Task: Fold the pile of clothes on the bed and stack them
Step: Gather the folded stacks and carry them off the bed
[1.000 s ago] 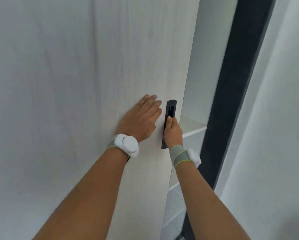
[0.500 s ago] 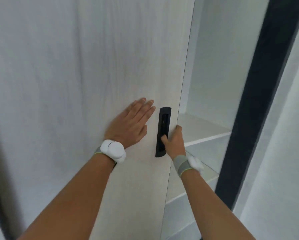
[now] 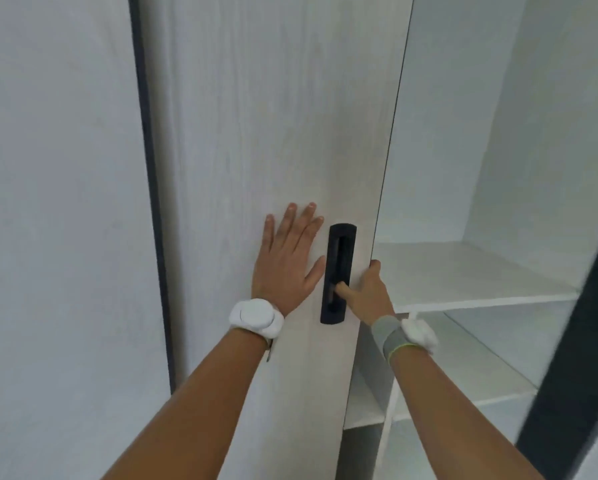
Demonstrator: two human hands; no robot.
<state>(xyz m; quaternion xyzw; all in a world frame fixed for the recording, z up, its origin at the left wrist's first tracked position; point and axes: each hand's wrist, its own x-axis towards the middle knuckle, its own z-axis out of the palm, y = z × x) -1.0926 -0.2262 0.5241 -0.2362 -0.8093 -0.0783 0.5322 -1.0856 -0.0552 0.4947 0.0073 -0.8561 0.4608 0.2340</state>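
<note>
Left hand (image 3: 287, 258) spread flat on the pale wardrobe door (image 3: 273, 133), right hand (image 3: 366, 292) gripping the door edge with its thumb in the upright black recessed handle (image 3: 339, 271); door slid further left than before, exposing more white shelves (image 3: 463, 271) right of hands; no clothes or writing visible.

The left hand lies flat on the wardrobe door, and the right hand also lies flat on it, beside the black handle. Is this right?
Not quite. The head view shows the left hand flat on the wardrobe door, but the right hand grips the door's edge, thumb in the black handle.
</note>
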